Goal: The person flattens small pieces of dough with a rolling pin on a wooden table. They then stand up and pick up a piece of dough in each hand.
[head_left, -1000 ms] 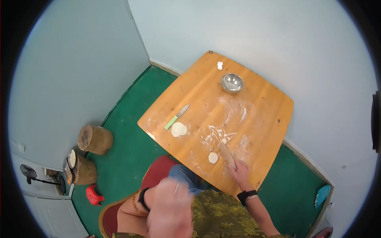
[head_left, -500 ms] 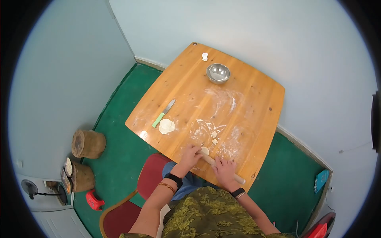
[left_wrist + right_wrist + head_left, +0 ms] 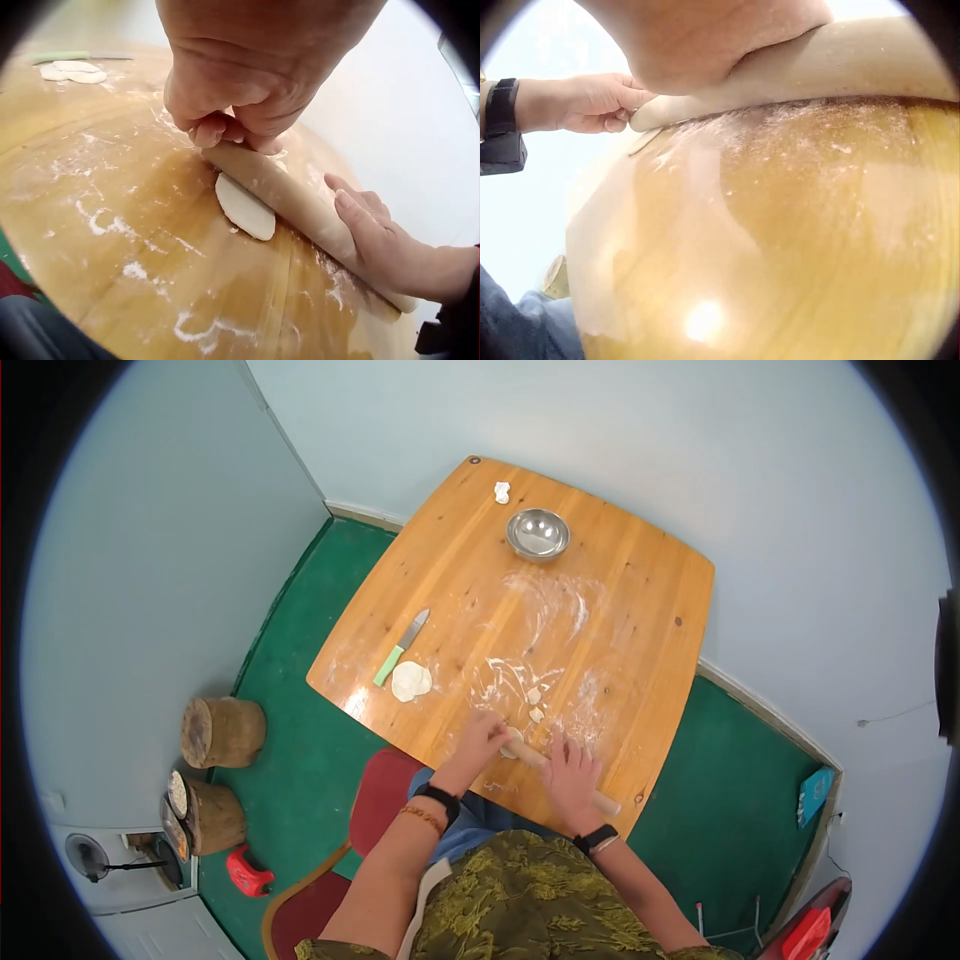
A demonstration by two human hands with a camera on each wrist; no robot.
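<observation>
A pale wooden rolling pin [image 3: 530, 754] lies slanted near the front edge of the table, over a thin round piece of dough [image 3: 246, 207]. Part of the dough shows beside the pin; the rest is hidden under it. My left hand [image 3: 480, 742] has its fingers curled and holds the pin's left end. My right hand [image 3: 572, 778] presses on the pin farther along, palm down, fingers straight and spread. Two small dough lumps [image 3: 536, 715] lie just beyond the pin. Off to the left, flattened dough rounds [image 3: 409, 681] overlap next to a green-handled knife [image 3: 402, 648].
A steel bowl [image 3: 538, 535] and a crumpled white piece [image 3: 502, 492] stand toward the table's back. Flour is smeared over the wooden table [image 3: 640, 610]. A red chair [image 3: 380, 785] is at the left front, with log stools [image 3: 225, 731] farther left.
My left hand, earlier raised blurred near the body, has come down to the pin's end. My right hand moved from gripping the pin's near end to lying flat on it. The pin moved over the dough.
</observation>
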